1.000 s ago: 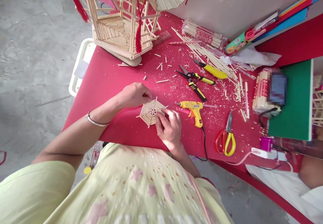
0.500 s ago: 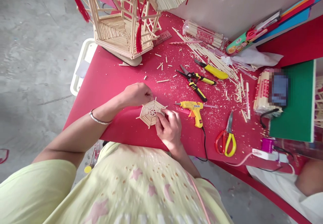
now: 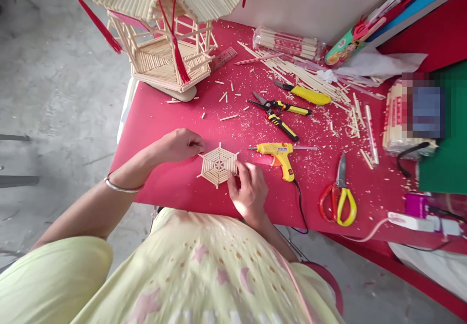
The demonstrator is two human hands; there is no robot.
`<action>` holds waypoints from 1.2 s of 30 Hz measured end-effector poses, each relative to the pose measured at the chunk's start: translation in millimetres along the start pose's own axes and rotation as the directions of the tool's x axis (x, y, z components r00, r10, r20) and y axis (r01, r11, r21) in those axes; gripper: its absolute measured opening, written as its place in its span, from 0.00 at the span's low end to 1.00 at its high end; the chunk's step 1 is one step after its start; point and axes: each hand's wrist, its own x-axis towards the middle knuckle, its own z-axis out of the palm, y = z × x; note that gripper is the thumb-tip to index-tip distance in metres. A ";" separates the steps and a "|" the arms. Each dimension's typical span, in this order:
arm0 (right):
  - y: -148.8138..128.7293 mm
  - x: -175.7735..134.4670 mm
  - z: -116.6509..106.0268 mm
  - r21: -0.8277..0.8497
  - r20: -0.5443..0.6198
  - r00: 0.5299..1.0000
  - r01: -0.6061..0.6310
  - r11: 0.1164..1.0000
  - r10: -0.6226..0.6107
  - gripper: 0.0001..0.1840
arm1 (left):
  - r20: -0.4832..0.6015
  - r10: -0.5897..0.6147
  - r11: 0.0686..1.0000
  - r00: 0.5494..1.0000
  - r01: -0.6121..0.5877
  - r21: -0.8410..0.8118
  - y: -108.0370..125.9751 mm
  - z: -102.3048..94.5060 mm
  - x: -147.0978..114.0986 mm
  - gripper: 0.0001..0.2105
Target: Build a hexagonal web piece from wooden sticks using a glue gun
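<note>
A hexagonal web of pale wooden sticks [image 3: 219,165], with spokes poking out past its rim, lies on the red table before me. At its right edge, the thumb and index finger of my right hand [image 3: 250,188] close on the rim. My left hand [image 3: 182,145] is just beyond the upper left corner, fingers curled into a pinch; whatever they hold, if anything, is hidden. To the right lies a yellow glue gun [image 3: 279,157] with a glue stick in its back, its nozzle pointing toward the web.
A stick-built pavilion [image 3: 171,66] with red tassels stands at the back left. Black-yellow pliers [image 3: 277,115], a yellow utility knife [image 3: 308,94] and red-yellow scissors [image 3: 339,192] lie to the right. Loose sticks [image 3: 314,78] and shavings cover the back. A power strip [image 3: 412,221] sits at the right.
My left hand has moved left, away from the web's top spoke. My right hand stays at the right edge. The view has shifted somewhat.
</note>
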 end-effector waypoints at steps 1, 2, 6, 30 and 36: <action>0.2 -0.2 -0.5 -0.001 -0.003 1.000 -0.002 1.000 0.002 0.18 | 0.023 -0.008 1.000 1.000 0.007 0.020 -3.1 -0.6 -5.6 0.09; 0.5 -0.4 -0.7 0.001 -0.006 1.000 -0.003 1.000 0.003 0.18 | 0.037 -0.004 0.999 0.999 0.002 0.036 -5.9 -0.7 -10.6 0.11; 0.6 -1.4 0.1 -0.005 -0.017 1.000 0.000 1.000 0.000 0.18 | 0.007 0.114 0.985 0.993 -0.114 0.127 -13.3 4.7 -22.6 0.11; 12.3 30.8 -15.3 0.540 0.380 0.893 -0.427 0.725 0.243 0.23 | 0.099 0.094 0.966 0.991 -0.067 -0.249 1.9 -15.1 -6.7 0.20; 10.9 31.0 -16.3 0.520 0.360 0.904 -0.399 0.755 0.230 0.23 | 0.246 0.145 0.934 0.958 -0.050 -0.354 13.7 1.4 17.2 0.20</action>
